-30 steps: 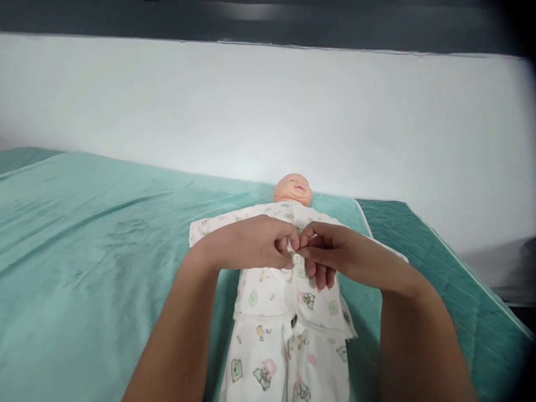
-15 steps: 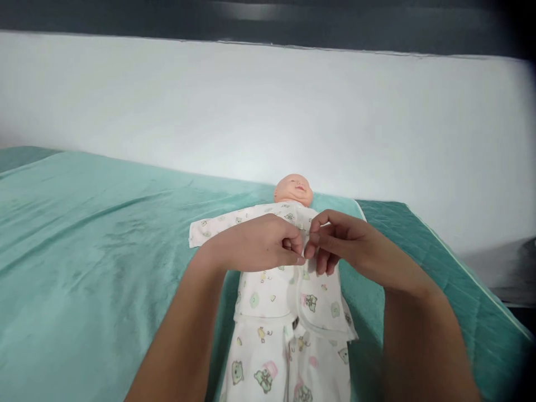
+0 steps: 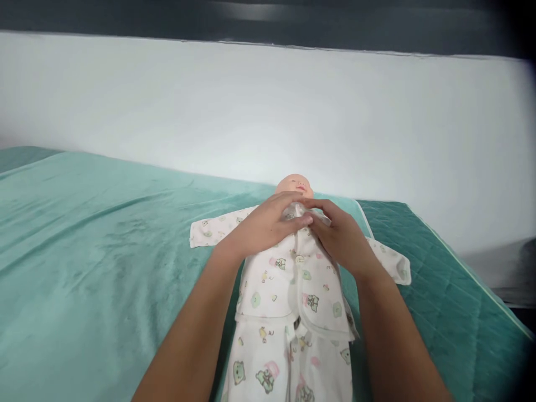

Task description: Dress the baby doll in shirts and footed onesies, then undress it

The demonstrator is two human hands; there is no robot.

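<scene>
A baby doll [image 3: 295, 184] lies on its back on a teal bed cover [image 3: 92, 245], dressed in a white printed top [image 3: 288, 279] and matching trousers [image 3: 285, 368]. Both my hands rest on the doll's upper chest, just below its chin. My left hand [image 3: 268, 223] lies with fingers together and pinches the top's collar edge. My right hand [image 3: 339, 234] meets it from the right, fingers closed on the same fabric near the neck. A small white button [image 3: 298, 259] shows lower on the top's front.
A white wall [image 3: 268, 111] runs behind the bed with a dark band above it. The bed's right edge [image 3: 469, 279] slopes down toward the near right. The doll's sleeves spread out to each side.
Both hands have moved up from the middle of the doll's chest to the collar under its chin. The button they covered now shows on the top's front.
</scene>
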